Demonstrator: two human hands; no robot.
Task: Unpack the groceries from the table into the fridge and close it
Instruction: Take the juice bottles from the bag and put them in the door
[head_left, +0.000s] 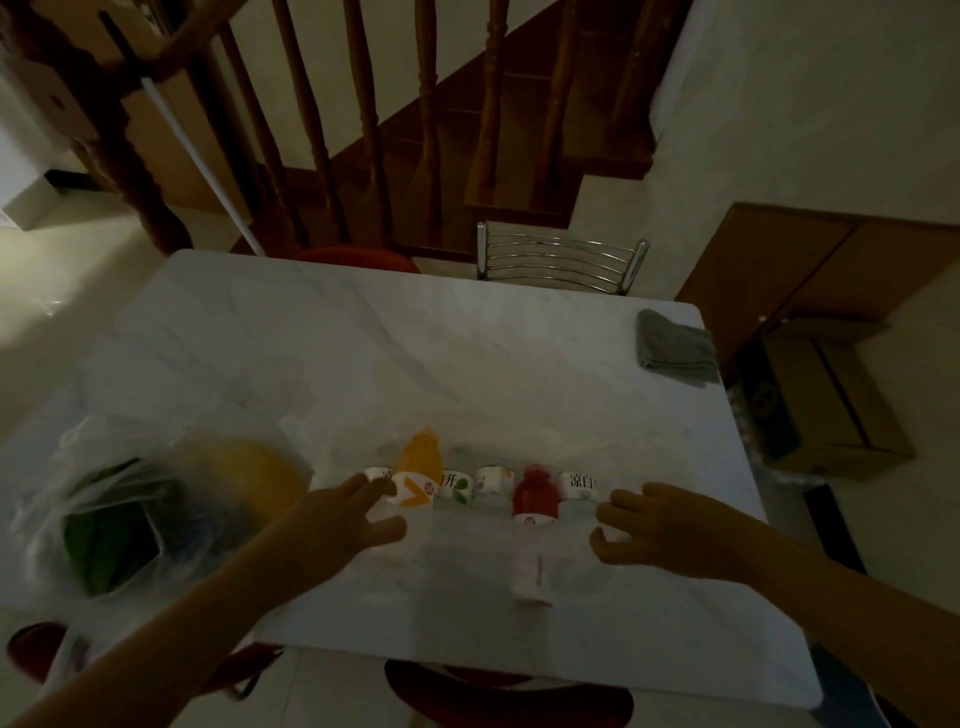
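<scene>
Bottles (483, 488) are standing in a row on the counter (415, 353), one label reading "凉白". Left hand (358, 514) and right hand (639, 525) are hovering beside them, each grip released.

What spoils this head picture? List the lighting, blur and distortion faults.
Head view: dim overall, the far stair railing nearly black; both hands, left hand and right hand, and the bottle row smeared by motion blur, labels barely readable; wide-angle lens bows the table edges.
</scene>
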